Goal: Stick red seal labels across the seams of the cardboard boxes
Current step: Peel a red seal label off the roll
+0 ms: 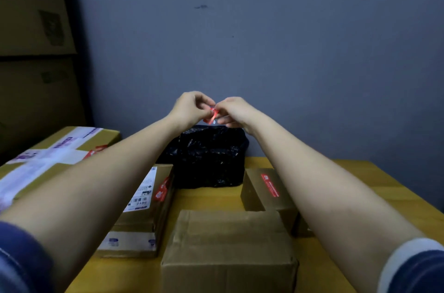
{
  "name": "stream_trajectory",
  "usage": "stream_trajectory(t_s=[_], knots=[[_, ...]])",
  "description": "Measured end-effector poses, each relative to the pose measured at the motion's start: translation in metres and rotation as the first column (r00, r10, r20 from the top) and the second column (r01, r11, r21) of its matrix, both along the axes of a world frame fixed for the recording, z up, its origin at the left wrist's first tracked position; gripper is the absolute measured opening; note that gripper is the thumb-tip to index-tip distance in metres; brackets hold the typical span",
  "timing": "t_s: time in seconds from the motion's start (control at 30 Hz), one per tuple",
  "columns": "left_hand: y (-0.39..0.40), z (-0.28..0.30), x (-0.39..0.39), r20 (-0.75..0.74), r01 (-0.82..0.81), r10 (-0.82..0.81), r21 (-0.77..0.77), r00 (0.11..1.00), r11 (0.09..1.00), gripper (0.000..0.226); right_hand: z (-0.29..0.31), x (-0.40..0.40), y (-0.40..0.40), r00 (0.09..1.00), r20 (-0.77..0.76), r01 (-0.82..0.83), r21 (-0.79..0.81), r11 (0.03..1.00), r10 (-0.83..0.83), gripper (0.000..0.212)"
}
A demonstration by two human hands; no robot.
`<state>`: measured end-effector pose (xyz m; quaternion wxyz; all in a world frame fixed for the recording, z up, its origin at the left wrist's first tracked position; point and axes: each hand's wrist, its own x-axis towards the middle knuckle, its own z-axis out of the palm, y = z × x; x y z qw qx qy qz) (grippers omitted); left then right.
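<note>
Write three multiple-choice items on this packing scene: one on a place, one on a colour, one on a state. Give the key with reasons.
1. Where is the small red seal label?
A. between both hands, in the air
B. on the table
C. on the wall

2. What colour is the crinkled plastic bag?
A. white
B. black
C. green

3. The top of the nearest plain cardboard box is:
A. open
B. red-sealed
C. without a red label

Key: A, the left hand and right hand pinch it; B, glossy black; C, bare brown top.
</note>
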<state>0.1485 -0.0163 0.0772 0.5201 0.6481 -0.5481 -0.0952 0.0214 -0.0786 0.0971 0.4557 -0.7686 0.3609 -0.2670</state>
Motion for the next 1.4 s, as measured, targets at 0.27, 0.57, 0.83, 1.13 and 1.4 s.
stream_trajectory(t_s=[0.27, 0.57, 0.83, 1.13, 1.4], knots=[[-0.039, -0.034, 0.027, -0.109, -0.202, 0.213, 0.11, 0.971, 0.973, 0.019, -0.025, 0.041, -0.026, 0.982, -0.191, -0.013, -0.079, 0.997, -0.002, 0.018], [-0.055, -0.048, 0.039, -0.301, -0.199, 0.255, 0.205, 0.919, 0.958, 0.017, -0.051, 0.066, -0.044, 0.954, -0.212, 0.14, -0.312, 0.94, -0.212, 0.014], [-0.05, -0.047, 0.038, -0.012, -0.292, 0.308, 0.291, 0.951, 0.911, 0.014, -0.054, 0.066, -0.043, 0.958, -0.095, 0.237, -0.265, 0.935, -0.27, 0.011], [-0.052, -0.053, 0.033, -0.38, 0.007, 0.102, 0.275, 0.919, 0.961, 0.016, -0.061, 0.064, -0.049, 0.949, -0.207, 0.181, -0.252, 0.951, -0.236, 0.017], [-0.054, -0.055, 0.034, -0.443, 0.027, 0.125, 0.321, 0.888, 0.947, 0.006, -0.063, 0.062, -0.052, 0.979, -0.204, -0.04, -0.258, 0.965, -0.014, 0.014]])
